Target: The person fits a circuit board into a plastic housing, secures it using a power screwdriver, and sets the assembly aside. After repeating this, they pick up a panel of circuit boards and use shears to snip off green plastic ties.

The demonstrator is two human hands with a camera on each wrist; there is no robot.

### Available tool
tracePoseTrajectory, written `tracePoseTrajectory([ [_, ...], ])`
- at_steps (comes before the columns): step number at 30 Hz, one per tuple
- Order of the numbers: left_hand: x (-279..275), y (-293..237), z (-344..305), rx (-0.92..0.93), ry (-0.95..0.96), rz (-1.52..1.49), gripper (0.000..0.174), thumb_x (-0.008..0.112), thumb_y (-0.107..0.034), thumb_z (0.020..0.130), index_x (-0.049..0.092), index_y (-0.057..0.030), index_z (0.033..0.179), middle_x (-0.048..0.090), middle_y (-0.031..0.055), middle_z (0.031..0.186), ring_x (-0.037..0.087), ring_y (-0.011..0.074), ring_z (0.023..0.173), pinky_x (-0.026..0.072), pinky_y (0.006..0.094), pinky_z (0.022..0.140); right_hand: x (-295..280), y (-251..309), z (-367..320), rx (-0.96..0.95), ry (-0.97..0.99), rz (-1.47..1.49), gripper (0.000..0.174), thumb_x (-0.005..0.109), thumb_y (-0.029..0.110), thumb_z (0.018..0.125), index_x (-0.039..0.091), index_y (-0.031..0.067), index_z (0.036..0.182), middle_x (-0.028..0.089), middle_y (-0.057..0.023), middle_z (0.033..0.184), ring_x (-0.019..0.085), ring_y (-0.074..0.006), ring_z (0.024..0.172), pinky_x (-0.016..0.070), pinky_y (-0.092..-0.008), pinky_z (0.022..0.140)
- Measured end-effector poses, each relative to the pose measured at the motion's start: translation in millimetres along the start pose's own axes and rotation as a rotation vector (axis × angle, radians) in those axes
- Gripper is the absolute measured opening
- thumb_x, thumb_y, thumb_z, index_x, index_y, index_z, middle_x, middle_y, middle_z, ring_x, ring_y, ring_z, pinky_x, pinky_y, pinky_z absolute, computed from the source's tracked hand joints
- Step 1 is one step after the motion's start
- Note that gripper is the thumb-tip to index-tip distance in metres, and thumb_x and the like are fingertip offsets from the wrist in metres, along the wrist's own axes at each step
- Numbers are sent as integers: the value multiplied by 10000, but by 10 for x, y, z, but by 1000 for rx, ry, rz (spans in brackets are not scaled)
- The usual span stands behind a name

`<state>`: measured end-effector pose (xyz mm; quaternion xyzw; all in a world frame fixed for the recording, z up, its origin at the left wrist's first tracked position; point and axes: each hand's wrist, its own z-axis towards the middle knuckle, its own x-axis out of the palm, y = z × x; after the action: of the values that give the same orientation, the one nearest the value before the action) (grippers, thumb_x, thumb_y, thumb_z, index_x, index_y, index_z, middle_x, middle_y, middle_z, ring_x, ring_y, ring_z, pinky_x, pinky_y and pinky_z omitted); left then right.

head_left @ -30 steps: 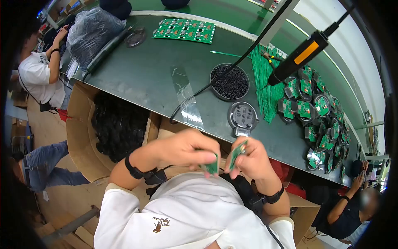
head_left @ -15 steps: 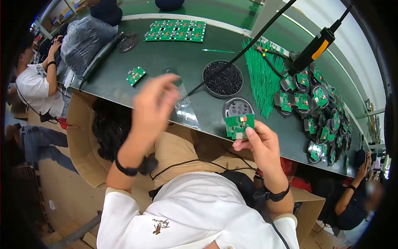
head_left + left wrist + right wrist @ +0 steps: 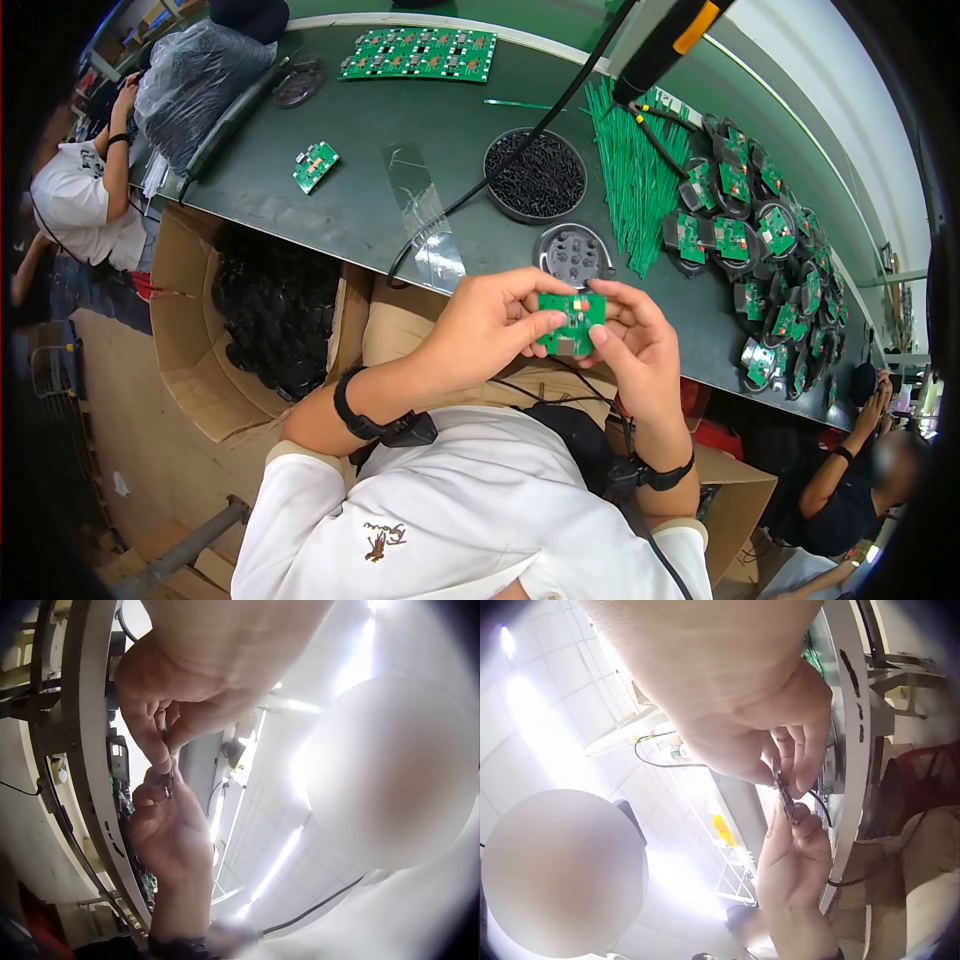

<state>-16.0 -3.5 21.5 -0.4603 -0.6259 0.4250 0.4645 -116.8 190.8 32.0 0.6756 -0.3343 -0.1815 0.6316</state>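
A small green circuit board is held between both hands above the table's front edge. The left hand pinches its left side with thumb and fingers; the right hand grips its right side, thumb on the face. In the left wrist view, the left hand and right hand meet at the board, seen edge-on. The right wrist view shows the thin board between the fingertips too. Just beyond the hands lies a round black housing on the table.
A single board and a larger board panel lie on the table. Around them are a bowl of black screws, green strips, assembled housings, a hanging screwdriver, clear film and a carton.
The boards in the two hands were separate; one was put down on the table's left side. The left hand came back from there and took hold of the board in the right hand.
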Motion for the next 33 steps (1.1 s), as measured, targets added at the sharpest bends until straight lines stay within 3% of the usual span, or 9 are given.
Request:
tracePoseTrajectory([
  [2,-20,-3,-15,-22,16,46,360,731,-72,951,638,-13,1295,726,48,1013,680,99,844,571,237,680,-43,-26,18,-8,-17,-80,357,655,-29,970,588,-18,1320,699,-94,1100,675,-111,898,554,-235,734],
  [4,-54,-72,-14,358,-180,602,510,860,-158,817,653,-45,1269,711,103,1088,699,232,955,572,331,780,-139,-16,91,-110,-146,-195,320,666,-42,957,620,-20,1273,698,-83,1091,664,-98,915,548,-230,724],
  [5,-66,-49,23,357,-178,603,510,860,-158,817,653,-45,1269,711,103,1088,699,232,955,572,331,780,-216,-13,153,-141,-208,-211,322,676,-49,945,625,-20,1262,701,-81,1067,666,-97,892,546,-233,717],
  [7,-80,67,139,645,-344,946,615,910,-225,684,662,-65,1224,658,153,1224,633,361,1137,524,429,927,-311,19,305,-153,-302,-265,331,695,-42,934,628,-20,1257,700,-74,1033,664,-98,848,551,-242,716],
  [8,-68,124,189,607,-288,961,618,911,-251,646,662,-66,1181,604,156,1332,559,389,1252,471,474,1019,-281,58,382,-137,-353,-272,318,711,-39,922,634,-22,1231,704,-58,969,656,-88,812,532,-229,703],
  [19,17,211,47,625,-242,968,544,911,-309,658,673,-20,1053,663,140,1230,602,365,1258,494,472,1006,-305,-11,350,54,-184,-299,287,732,-56,896,649,-31,1169,723,-50,904,643,-56,795,498,-198,695],
  [27,-39,227,55,607,-190,973,709,917,-303,613,693,-82,1248,640,148,1325,605,380,1260,504,463,1013,-244,-60,361,-12,-173,-466,285,791,-40,837,715,-5,1109,735,-59,939,622,-56,689,494,-200,628],
  [29,-48,244,60,611,-189,968,708,917,-298,609,696,-94,1250,631,152,1349,599,384,1272,505,463,1013,-191,89,345,-112,-133,-830,313,819,-28,783,738,19,1082,719,-102,1044,666,-132,744,518,-242,658],
  [33,-50,217,88,652,-177,964,708,912,-285,625,685,-83,1265,605,166,1413,586,377,1305,503,472,1037,-153,90,338,-387,-159,-1066,344,832,-7,737,758,45,1069,690,-135,1155,685,-237,898,544,-312,711],
])
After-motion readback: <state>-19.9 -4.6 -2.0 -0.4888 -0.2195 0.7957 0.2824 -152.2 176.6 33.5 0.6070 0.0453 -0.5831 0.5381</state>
